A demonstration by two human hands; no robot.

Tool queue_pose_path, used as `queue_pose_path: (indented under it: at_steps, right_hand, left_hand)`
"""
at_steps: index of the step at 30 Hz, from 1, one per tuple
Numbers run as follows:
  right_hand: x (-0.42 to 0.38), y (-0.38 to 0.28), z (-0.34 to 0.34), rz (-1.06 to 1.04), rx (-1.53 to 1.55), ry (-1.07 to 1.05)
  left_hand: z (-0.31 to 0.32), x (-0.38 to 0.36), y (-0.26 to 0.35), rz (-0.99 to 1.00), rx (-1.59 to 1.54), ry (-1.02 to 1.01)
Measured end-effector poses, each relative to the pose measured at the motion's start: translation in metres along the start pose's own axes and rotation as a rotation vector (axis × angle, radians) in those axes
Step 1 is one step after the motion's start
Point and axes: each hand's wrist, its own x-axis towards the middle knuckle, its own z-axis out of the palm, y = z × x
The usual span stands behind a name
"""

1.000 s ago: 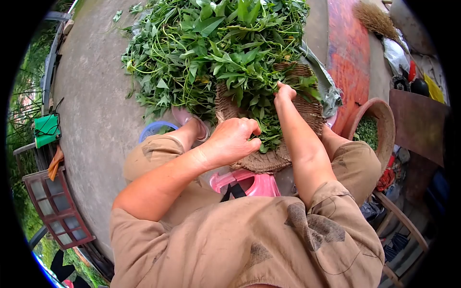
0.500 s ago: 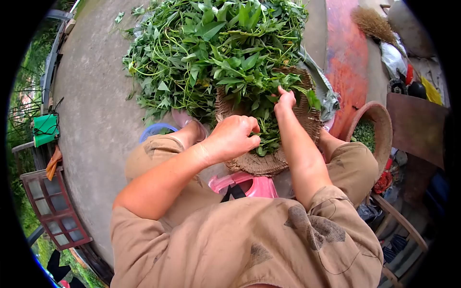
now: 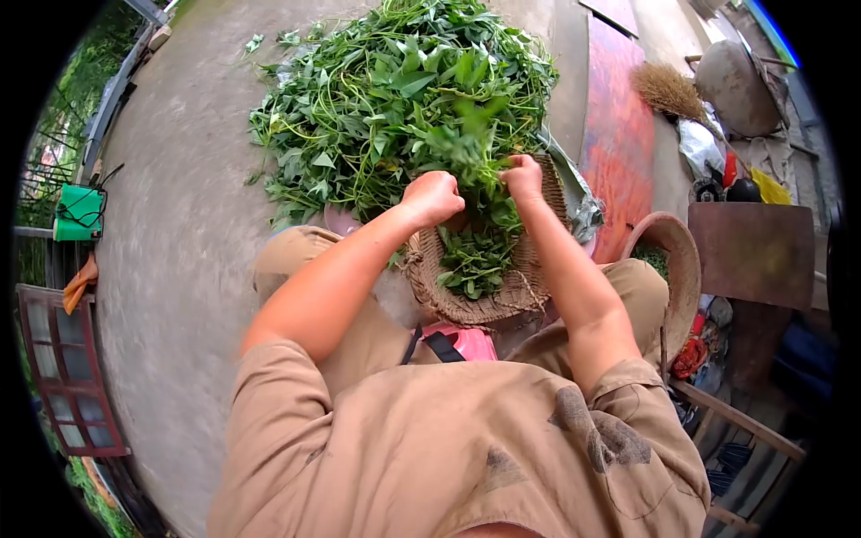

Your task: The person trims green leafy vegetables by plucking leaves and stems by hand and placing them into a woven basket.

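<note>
Concrete floor [image 3: 170, 224], leafy pile [image 3: 350, 117] on it; blurred green bunch [image 3: 482, 161] over woven basket [image 3: 462, 309], long axis roughly fore-aft, nearer right hand [image 3: 525, 179] pinching its edge, left hand [image 3: 433, 198] fisted to its left, contents can't tell.

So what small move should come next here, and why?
Probably bring the left hand across to the leafy stems: the right hand seems to pinch them above the woven basket, the left is curled just beside them, and more greens lie below.
</note>
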Motion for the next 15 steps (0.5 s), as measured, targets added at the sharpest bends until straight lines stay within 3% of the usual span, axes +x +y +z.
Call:
queue_pose_path:
  at_steps: [2, 5, 9, 12, 15]
  right_hand:
    - [0.0, -0.029, -0.031, 0.18, 0.426, -0.32]
    - [-0.018, -0.069, -0.076, 0.108, 0.597, -0.476]
    - [-0.025, -0.078, -0.112, 0.077, 0.547, -0.46]
    - [-0.015, -0.049, -0.111, 0.111, 0.312, -0.311]
    - [0.003, 0.009, -0.09, 0.386, 0.201, -0.301]
  left_hand:
    - [0.002, 0.007, -0.008, 0.021, -0.038, 0.124]
    - [0.002, 0.016, -0.016, 0.009, -0.261, 0.254]
    - [0.003, 0.019, -0.011, 0.005, -0.367, 0.281]
    - [0.021, 0.032, -0.02, 0.008, -0.429, 0.259]
    - [0.018, 0.03, -0.012, -0.01, -0.326, 0.161]
